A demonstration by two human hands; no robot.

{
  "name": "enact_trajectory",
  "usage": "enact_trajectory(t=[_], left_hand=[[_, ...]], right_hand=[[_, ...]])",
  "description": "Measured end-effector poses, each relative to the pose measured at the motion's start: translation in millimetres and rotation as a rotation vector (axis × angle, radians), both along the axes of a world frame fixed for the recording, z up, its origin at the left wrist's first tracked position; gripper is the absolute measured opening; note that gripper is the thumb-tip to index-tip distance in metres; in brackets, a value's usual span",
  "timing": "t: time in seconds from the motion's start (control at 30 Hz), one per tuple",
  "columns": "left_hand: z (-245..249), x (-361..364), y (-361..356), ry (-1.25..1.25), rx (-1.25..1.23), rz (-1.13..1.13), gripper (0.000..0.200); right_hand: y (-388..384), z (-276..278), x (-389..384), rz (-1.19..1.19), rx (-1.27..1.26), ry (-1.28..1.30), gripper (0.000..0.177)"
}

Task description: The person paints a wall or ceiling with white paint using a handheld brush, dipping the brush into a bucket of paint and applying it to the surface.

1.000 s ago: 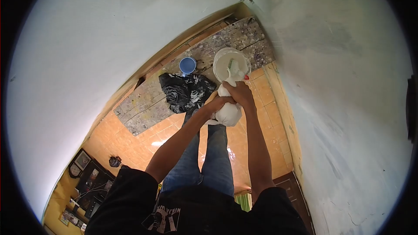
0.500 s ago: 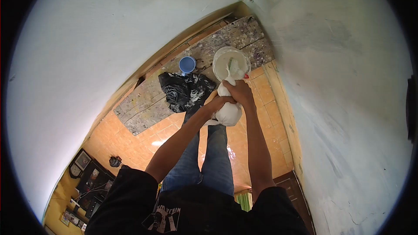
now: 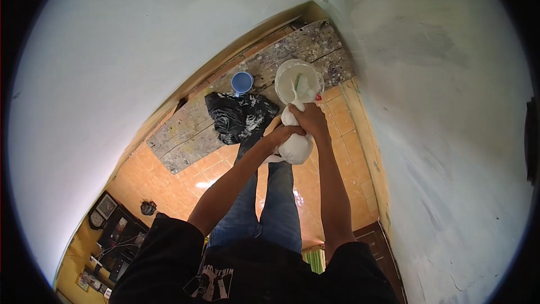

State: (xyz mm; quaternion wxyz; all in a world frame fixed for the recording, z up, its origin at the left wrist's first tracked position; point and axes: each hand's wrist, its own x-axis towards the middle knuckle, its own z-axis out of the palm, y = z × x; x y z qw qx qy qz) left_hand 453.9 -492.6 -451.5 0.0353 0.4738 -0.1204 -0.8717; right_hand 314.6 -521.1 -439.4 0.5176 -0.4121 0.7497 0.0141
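Note:
Both my hands grip a bulging white plastic bag [image 3: 296, 148] in front of my legs. My left hand [image 3: 283, 134] is wrapped round its middle. Higher up, my right hand [image 3: 310, 118] closes round the bag near its neck. The narrow end of the bag points at a round whitish bucket [image 3: 279, 81] and overlaps it in this view. Inside the bucket lies something pale green and white, and a small red thing shows at its near rim. To the left, a crumpled black plastic bag [image 3: 228, 121] with white smears lies near my left hand.
A paint-spattered wooden plank [image 3: 180, 143] bears the bucket, the black bag and a blue mug [image 3: 242, 83]. Pale walls [image 3: 427, 112] meet in a corner beyond it. Orange floor tiles [image 3: 346, 135] lie below. Shelves with dark equipment [image 3: 121, 236] stand at lower left.
Almost nothing differs. Both hands keep their hold on the white bag, whose rounded lower part sits very slightly lower in view.

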Motion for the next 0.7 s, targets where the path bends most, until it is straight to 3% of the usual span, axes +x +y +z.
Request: enact_trajectory(t=[0.17, 0.27, 0.7], left_hand=[[22, 0, -8, -0.074, 0.018, 0.041, 0.045], [35, -1, -14, -0.103, 0.007, 0.032, 0.045], [14, -4, -2, -0.048, -0.059, 0.035, 0.043]], right_hand=[[7, -10, 1, 0.015, -0.092, 0.045, 0.057], [0, 1, 1, 0.024, -0.016, 0.039, 0.056], [5, 0, -2, 0.079, -0.121, 0.066, 0.054]])
